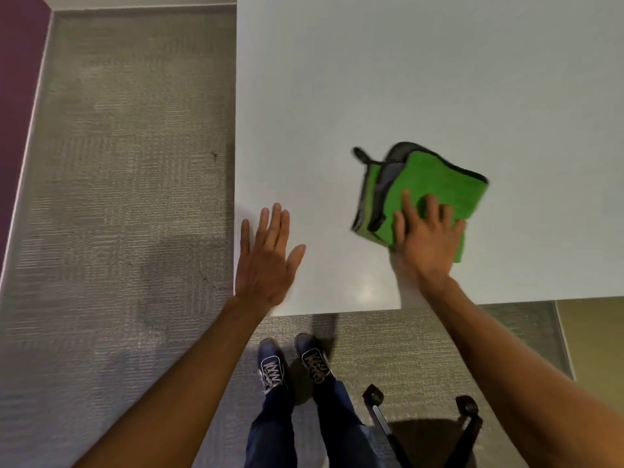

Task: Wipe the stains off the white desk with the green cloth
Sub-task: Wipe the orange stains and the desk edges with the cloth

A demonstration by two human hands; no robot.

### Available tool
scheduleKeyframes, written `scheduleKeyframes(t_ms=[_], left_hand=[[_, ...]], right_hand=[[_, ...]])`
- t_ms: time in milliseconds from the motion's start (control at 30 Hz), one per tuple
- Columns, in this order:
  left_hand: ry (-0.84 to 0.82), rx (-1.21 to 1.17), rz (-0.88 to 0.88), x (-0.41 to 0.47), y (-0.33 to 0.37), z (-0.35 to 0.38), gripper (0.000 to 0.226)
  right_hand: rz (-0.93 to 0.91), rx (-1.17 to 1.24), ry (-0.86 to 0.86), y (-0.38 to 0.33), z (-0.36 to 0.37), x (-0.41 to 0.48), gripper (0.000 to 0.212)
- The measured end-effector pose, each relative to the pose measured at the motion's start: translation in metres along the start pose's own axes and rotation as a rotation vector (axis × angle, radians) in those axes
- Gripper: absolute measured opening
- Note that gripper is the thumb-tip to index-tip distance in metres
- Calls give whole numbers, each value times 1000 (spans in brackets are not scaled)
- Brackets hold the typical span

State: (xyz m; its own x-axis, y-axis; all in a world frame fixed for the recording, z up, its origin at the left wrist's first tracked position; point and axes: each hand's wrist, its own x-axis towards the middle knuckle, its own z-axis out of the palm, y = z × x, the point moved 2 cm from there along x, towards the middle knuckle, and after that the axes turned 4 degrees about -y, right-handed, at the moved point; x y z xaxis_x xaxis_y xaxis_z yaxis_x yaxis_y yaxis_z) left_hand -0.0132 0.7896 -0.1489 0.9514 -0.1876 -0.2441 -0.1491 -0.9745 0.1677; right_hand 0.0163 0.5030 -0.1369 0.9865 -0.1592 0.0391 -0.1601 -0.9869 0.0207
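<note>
Risk, bunching: your folded green microfibre cloth with grey backing and dark trim (429, 194) already shows loose layers fanned out on its left side, and I'd judge a hard push could roll them under your palm, leaving less cloth on the surface.
Risk, edge: the cloth sits near the front-left corner of the flat white desk (405, 79), so a long stroke towards you or to the left could drag it off onto the grey carpet (118, 163).
Risk, missed marks: no stain is plain to see here (there's a bright glare patch near the front edge, and it could be hiding something), so you might pass over spots.
Right hand (427, 241): spread flat, fingers apart, palm pressing down on the near part of the cloth. It pins the cloth rather than gripping it.
Left hand (266, 255): wide open, fingers straight and together, holding nothing. It lies over the desk's left edge near the corner; whether it rests on the surface or hovers, I cannot tell.
Cloth position: on the desktop, near the front, well right of your left hand.
Below: your dark lace-up shoes (293, 363) stand close to the desk, with a black chair base (422, 420) just to their right.
</note>
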Motion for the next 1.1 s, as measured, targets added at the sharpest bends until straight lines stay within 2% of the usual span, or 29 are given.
scheduleKeyframes(t_ms=[100,167,267,367,467,533,600,733,800,867,933,1033,1100], left_hand=[[0,5,8,-1,3,3,71],[3,-3,7,-1,4,3,70],[2,-38,28,-1,-1,0,64],[29,-105,-40,-6,-12,-3,63],[24,-182,-70,-16,-17,-3,64],[-1,-139,-15,-22,-12,0,66],[-29,-111,-2,-25,-7,1,69],[-32,-88,-14,-30,1,2,66],[-10,-108,-24,-33,5,1,65],[12,-177,-42,-37,10,-2,65],[39,-279,-44,-42,17,-5,65],[75,-297,-15,-54,22,-12,65],[59,-299,-25,-63,21,-15,65]], right_hand=[[354,58,-78,35,-4,5,60],[388,83,-99,22,-6,0,69],[214,111,-90,-34,-10,-26,74],[-111,93,-93,-88,-9,-82,76],[-363,61,-99,-83,-4,-122,75],[-399,-2,-94,-53,-4,-122,74],[-312,-61,-97,-17,-4,-112,72],[65,-51,-140,30,-10,-83,68],[198,-22,-159,18,-14,-74,67],[207,16,-165,-17,-17,-73,68],[83,55,-157,-60,-21,-80,67],[-254,102,-183,-112,-26,-99,63],[-467,98,-203,-118,-28,-105,59]])
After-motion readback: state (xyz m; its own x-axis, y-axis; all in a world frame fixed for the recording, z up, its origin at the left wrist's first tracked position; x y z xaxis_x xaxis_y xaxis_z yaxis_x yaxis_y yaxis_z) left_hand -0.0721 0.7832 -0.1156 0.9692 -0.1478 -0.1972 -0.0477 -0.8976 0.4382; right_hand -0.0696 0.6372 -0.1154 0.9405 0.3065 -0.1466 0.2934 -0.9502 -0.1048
